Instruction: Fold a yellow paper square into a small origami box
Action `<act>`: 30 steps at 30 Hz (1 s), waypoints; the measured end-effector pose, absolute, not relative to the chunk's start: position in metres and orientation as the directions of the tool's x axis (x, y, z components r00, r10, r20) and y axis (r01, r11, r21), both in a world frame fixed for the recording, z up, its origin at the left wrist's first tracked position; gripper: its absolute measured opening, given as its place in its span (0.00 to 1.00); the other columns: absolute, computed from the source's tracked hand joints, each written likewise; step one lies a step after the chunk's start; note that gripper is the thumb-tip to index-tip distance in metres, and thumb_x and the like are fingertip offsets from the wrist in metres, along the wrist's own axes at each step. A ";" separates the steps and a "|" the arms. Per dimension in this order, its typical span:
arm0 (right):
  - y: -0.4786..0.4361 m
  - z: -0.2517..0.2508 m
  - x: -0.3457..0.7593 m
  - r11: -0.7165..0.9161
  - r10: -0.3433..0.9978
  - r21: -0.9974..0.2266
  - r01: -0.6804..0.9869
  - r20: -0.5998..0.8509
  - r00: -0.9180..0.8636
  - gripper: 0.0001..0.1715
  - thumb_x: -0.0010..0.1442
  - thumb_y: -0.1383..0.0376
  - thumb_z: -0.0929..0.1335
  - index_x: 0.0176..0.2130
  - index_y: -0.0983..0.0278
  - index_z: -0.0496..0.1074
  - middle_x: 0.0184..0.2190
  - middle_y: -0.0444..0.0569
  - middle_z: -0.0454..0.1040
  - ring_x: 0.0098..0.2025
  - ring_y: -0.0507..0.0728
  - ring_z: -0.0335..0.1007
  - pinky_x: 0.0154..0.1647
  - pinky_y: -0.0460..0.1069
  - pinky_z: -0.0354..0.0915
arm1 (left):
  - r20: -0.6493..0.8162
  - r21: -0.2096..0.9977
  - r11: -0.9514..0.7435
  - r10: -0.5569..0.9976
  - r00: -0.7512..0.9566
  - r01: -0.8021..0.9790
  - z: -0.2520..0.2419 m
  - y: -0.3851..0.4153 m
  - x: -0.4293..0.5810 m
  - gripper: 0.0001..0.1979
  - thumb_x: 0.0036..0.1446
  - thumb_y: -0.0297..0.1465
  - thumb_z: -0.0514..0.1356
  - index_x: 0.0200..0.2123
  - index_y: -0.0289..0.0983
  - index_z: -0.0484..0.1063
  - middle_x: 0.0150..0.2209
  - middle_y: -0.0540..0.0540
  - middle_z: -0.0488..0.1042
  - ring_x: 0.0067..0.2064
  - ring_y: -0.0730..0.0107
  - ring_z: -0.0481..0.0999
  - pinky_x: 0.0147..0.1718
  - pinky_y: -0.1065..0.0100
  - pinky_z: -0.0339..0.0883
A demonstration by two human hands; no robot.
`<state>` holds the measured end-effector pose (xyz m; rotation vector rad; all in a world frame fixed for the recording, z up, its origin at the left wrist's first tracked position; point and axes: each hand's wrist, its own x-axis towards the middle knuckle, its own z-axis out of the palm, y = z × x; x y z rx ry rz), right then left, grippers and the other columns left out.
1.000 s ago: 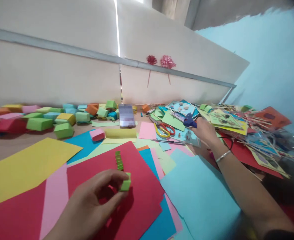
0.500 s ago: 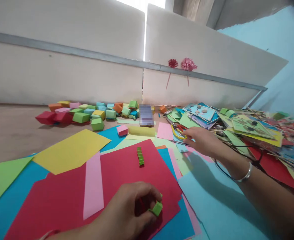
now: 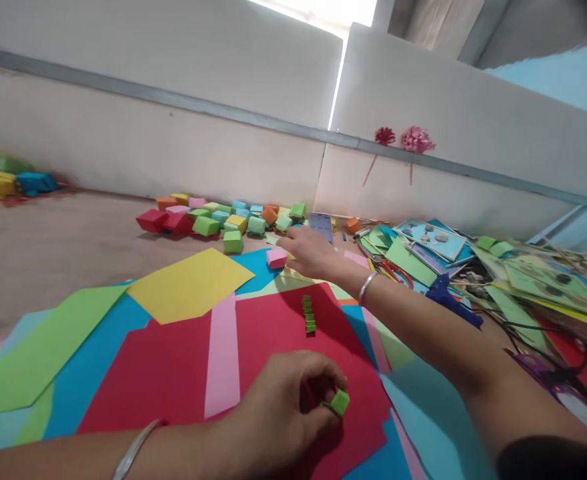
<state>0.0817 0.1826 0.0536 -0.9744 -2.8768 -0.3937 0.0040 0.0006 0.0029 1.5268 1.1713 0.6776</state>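
Left hand (image 3: pixel 298 407) pinches green box (image 3: pixel 340 403); right hand (image 3: pixel 310 253), twelve o'clock, beside pink box (image 3: pixel 275 259), grip unclear. Likely reaching; needs light touch.

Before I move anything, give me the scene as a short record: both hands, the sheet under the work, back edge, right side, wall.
Left hand: pinches a small green piece above the red sheet
Right hand: at the pink box; contact unclear
Red sheet: bears a folded green strip
Back edge: phone; paper boxes in several colours to its left
Right side: blue tool, partly behind the right arm
Wall: red flower, pink flower
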 end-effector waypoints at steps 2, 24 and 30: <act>0.193 0.044 0.065 0.790 0.555 0.203 0.579 0.167 -0.815 0.09 0.64 0.72 0.67 0.43 0.67 0.76 0.47 0.58 0.74 0.49 0.62 0.66 0.40 0.51 0.58 | -0.143 0.943 0.021 0.927 0.347 0.333 0.002 0.002 0.004 0.15 0.43 0.19 0.59 0.35 0.35 0.78 0.28 0.51 0.75 0.29 0.72 0.71 0.28 0.71 0.63; 0.043 0.021 0.195 0.023 0.939 -0.982 0.186 -0.043 -0.341 0.05 0.46 0.67 0.74 0.27 0.65 0.76 0.25 0.44 0.75 0.27 0.50 0.69 0.28 0.44 0.64 | 0.156 0.908 -0.219 0.968 0.197 0.358 -0.003 0.022 -0.005 0.09 0.48 0.28 0.60 0.34 0.37 0.76 0.27 0.48 0.76 0.29 0.67 0.75 0.26 0.69 0.67; 0.037 0.015 0.188 0.204 0.958 -0.942 0.267 0.135 -0.255 0.04 0.46 0.69 0.71 0.28 0.64 0.72 0.24 0.43 0.72 0.27 0.51 0.67 0.27 0.45 0.63 | 0.318 0.831 -0.386 0.920 0.228 0.401 -0.006 0.020 -0.005 0.08 0.52 0.25 0.57 0.35 0.36 0.75 0.26 0.50 0.75 0.27 0.71 0.72 0.26 0.70 0.64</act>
